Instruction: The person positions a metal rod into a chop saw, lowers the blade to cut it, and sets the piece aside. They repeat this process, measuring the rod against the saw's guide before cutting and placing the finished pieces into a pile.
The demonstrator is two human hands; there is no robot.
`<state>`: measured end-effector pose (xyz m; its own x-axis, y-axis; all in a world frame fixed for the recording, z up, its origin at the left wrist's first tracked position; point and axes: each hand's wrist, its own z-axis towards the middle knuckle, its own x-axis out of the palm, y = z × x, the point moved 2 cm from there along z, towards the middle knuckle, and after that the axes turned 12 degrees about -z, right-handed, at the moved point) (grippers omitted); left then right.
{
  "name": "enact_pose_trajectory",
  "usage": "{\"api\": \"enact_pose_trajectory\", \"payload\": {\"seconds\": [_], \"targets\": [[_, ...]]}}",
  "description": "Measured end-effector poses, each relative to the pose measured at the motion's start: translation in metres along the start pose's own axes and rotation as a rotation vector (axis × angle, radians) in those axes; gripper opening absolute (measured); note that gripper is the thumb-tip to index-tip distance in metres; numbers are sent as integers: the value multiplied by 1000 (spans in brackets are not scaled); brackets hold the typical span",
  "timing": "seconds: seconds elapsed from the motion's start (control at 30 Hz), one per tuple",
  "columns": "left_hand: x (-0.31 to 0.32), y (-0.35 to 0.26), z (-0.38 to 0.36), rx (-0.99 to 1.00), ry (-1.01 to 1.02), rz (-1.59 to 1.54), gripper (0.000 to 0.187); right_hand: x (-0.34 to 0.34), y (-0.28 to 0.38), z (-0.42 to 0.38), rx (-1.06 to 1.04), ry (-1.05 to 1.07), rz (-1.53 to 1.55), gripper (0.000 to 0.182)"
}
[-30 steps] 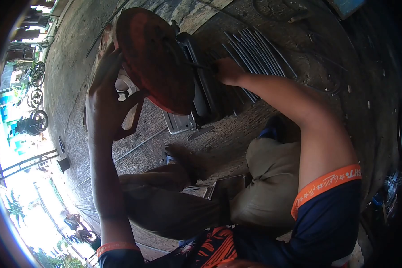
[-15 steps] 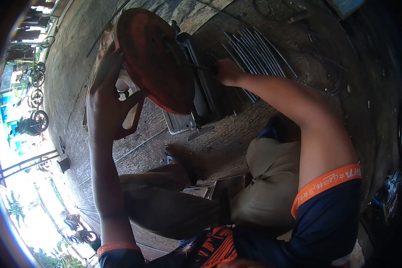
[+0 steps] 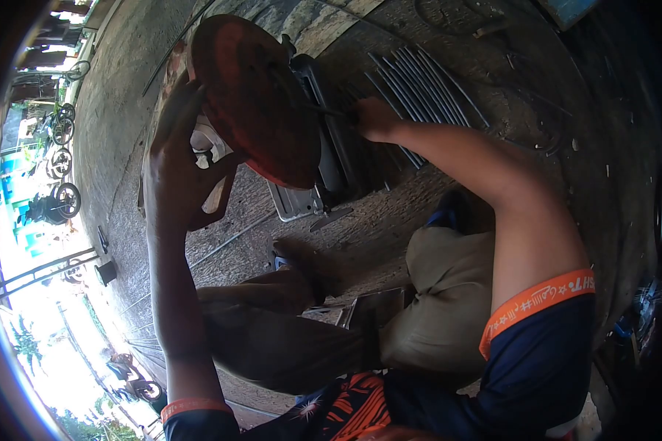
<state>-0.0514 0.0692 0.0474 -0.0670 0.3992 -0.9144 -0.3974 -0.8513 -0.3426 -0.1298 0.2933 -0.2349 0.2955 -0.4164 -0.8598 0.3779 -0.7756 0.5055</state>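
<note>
Your left hand (image 3: 180, 158) grasps the red disc (image 3: 246, 110) at its near edge, fingers against the upper part and thumb lower down, with a wide gap between them. Your right hand (image 3: 377, 119) is closed around the end of a dark bar (image 3: 327, 110) that runs toward the middle of the disc; shadow hides the fingertips, and whether the bar is a loose tool or a fixed handle you cannot tell from here. The disc stands tilted in front of you, just beside a dark metal body (image 3: 331, 132), with a pale base (image 3: 294, 203) below it on the floor (image 3: 125, 117). To do this well, let the left hand do the steadying: spread fingers and thumb should resist any twist better than a narrow pinch. Let the right hand bring even, gradual force along the bar, since a jerk could make it slip and drive your knuckles into the metal. Tuck the left fingertips clear of any gap behind the disc, where they might be caught. Mind the rods (image 3: 426, 92) lying just past your right wrist; a wide elbow swing could send that hand among them.
</note>
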Motion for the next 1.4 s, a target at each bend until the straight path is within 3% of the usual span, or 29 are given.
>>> {"api": "enact_pose_trajectory", "payload": {"seconds": [1.4], "targets": [[1, 0, 0, 5, 4, 6, 88, -2, 5, 0, 0, 64, -57, 27]]}}
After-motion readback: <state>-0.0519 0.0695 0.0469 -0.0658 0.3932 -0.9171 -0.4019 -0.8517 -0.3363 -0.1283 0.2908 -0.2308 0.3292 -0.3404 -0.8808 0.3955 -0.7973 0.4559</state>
